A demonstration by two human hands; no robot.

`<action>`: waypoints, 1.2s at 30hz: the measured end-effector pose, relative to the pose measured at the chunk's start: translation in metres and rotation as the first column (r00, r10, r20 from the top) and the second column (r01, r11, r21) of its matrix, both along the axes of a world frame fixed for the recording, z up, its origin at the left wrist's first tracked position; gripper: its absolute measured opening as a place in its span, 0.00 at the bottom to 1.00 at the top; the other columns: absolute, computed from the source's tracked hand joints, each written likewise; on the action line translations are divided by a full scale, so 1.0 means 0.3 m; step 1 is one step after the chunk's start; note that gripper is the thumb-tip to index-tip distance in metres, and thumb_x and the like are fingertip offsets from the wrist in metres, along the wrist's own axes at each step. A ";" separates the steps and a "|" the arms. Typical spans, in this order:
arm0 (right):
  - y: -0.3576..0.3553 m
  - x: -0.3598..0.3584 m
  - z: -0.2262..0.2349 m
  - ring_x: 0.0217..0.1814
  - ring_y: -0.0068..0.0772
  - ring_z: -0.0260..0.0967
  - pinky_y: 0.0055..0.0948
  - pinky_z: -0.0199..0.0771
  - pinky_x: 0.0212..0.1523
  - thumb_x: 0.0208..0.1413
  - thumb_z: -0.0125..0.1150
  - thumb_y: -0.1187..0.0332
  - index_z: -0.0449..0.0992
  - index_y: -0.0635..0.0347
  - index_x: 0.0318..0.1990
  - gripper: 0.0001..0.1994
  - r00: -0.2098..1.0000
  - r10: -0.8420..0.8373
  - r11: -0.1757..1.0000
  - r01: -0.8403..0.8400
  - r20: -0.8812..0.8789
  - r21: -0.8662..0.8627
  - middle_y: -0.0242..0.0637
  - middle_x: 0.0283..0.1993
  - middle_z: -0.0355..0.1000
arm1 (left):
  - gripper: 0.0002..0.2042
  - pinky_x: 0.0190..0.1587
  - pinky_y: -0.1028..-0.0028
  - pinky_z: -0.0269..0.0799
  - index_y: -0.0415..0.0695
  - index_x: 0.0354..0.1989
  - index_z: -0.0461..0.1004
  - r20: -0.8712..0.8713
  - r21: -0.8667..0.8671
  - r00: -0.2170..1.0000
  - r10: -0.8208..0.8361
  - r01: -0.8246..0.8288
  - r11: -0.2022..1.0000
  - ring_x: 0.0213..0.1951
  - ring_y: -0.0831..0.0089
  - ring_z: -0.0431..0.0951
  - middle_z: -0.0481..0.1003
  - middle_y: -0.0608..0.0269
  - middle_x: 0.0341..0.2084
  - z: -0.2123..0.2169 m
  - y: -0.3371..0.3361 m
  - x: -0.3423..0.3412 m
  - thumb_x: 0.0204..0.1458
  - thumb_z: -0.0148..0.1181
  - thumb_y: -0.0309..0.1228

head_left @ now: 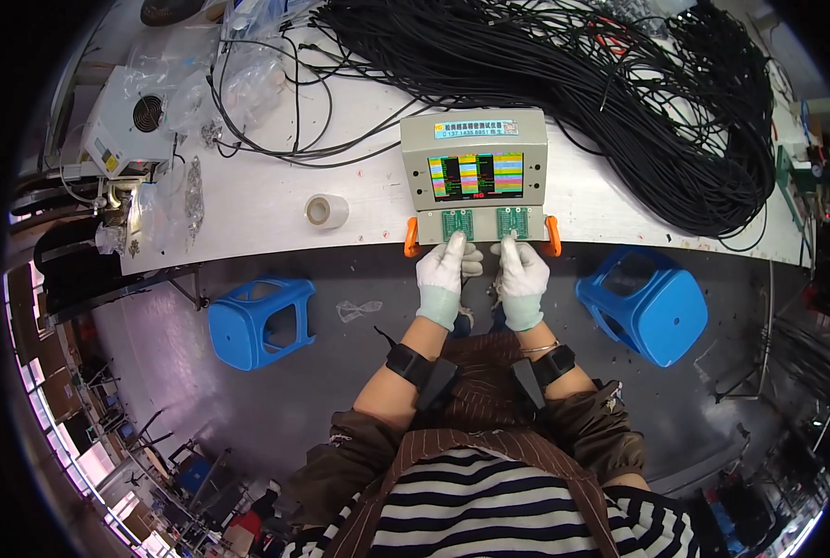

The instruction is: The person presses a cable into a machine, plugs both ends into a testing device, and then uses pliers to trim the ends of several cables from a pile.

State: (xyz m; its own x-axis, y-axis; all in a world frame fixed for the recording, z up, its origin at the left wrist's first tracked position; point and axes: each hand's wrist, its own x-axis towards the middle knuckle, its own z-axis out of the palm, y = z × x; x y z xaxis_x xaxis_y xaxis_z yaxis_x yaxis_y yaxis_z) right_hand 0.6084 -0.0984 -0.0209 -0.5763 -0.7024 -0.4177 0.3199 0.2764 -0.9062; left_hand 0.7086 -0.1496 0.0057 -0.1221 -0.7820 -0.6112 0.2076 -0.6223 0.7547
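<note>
A grey cable tester [415, 167] with a lit colour screen [476, 177] stands at the table's front edge. Two green circuit boards, a left one [458, 221] and a right one [513, 219], sit on its front ledge. My left hand [445, 274], in a white glove, has its thumb at the lower edge of the left board, fingers curled beneath. At the right board's lower edge, my right hand [524, 273] is gloved and closed the same way. Whatever the fingertips pinch is too small to make out. Orange handles [411, 236] flank the ledge.
A large heap of black cables [564, 84] covers the back and right of the white table [266, 200]. On the left are a tape roll [326, 211], plastic bags [248, 88] and a grey machine [129, 121]. Blue stools stand at left [238, 333] and right [668, 321].
</note>
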 end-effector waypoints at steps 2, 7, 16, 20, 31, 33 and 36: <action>0.007 0.001 -0.004 0.14 0.13 0.53 0.14 0.52 0.14 0.56 0.56 0.59 0.73 0.65 0.25 0.16 1.000 0.008 1.000 -0.007 0.018 -0.022 0.24 0.17 0.61 | 0.20 0.24 0.79 0.66 0.30 0.27 0.68 -0.003 -0.002 1.000 0.000 0.000 1.000 0.18 0.80 0.67 0.70 0.59 0.20 -0.002 0.002 -0.002 0.55 0.53 0.41; 0.045 -0.025 -0.021 0.16 0.12 0.55 0.15 0.55 0.17 0.58 0.53 0.61 0.73 0.65 0.28 0.15 0.997 0.075 0.993 -0.073 0.020 -0.091 0.25 0.19 0.61 | 0.20 0.24 0.78 0.68 0.31 0.27 0.69 0.040 -0.003 0.999 0.005 -0.005 1.000 0.18 0.77 0.69 0.71 0.59 0.20 -0.016 0.004 -0.011 0.55 0.54 0.41; 0.107 -0.057 0.075 0.29 0.16 0.62 0.16 0.63 0.33 0.57 0.54 0.65 0.74 0.71 0.27 0.14 0.986 0.155 0.988 -0.154 0.064 -0.016 0.31 0.28 0.68 | 0.15 0.28 0.77 0.69 0.36 0.25 0.70 0.094 -0.115 0.995 0.038 -0.027 0.993 0.21 0.77 0.71 0.72 0.60 0.22 -0.043 0.051 -0.006 0.56 0.53 0.37; 0.109 -0.053 0.132 0.30 0.20 0.64 0.19 0.65 0.32 0.55 0.56 0.67 0.75 0.71 0.26 0.13 0.863 0.475 0.852 -0.500 -0.169 -0.157 0.32 0.30 0.68 | 0.13 0.37 0.77 0.70 0.35 0.28 0.73 0.198 -0.431 0.980 -0.019 0.105 0.896 0.31 0.75 0.73 0.72 0.57 0.31 0.036 0.103 0.044 0.56 0.52 0.34; -0.068 0.128 0.471 0.27 0.23 0.64 0.21 0.64 0.29 0.53 0.58 0.69 0.76 0.70 0.28 0.10 0.836 0.522 0.829 -0.544 -0.168 -0.131 0.36 0.28 0.68 | 0.27 0.49 0.73 0.66 0.33 0.55 0.59 0.077 -0.460 0.953 -0.293 0.295 0.837 0.47 0.65 0.71 0.68 0.50 0.47 0.227 0.129 0.208 0.56 0.48 0.44; -0.082 0.143 0.490 0.28 0.26 0.65 0.22 0.65 0.30 0.52 0.58 0.68 0.77 0.68 0.27 0.10 0.815 0.512 0.823 -0.556 -0.272 -0.117 0.38 0.27 0.68 | 0.31 0.45 0.73 0.68 0.35 0.58 0.54 0.385 -0.546 0.852 -0.354 0.520 0.657 0.43 0.66 0.73 0.70 0.50 0.45 0.247 0.134 0.230 0.54 0.51 0.46; -0.096 0.163 0.509 0.26 0.26 0.65 0.22 0.65 0.29 0.52 0.58 0.68 0.76 0.69 0.27 0.10 0.861 0.456 0.867 -0.487 -0.227 -0.104 0.38 0.24 0.68 | 0.32 0.42 0.73 0.69 0.35 0.58 0.55 0.440 -0.523 0.806 -0.395 0.588 0.617 0.39 0.67 0.75 0.72 0.50 0.41 0.249 0.110 0.265 0.53 0.51 0.49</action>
State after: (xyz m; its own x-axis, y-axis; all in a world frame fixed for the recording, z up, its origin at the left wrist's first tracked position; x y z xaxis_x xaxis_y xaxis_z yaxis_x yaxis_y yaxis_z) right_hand 0.6573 -0.1271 0.1317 -0.2162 -0.9554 -0.2010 0.0053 0.2047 -0.9788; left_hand 0.7880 -0.1165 0.0805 -0.5188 -0.8501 -0.0909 -0.2472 0.0474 0.9678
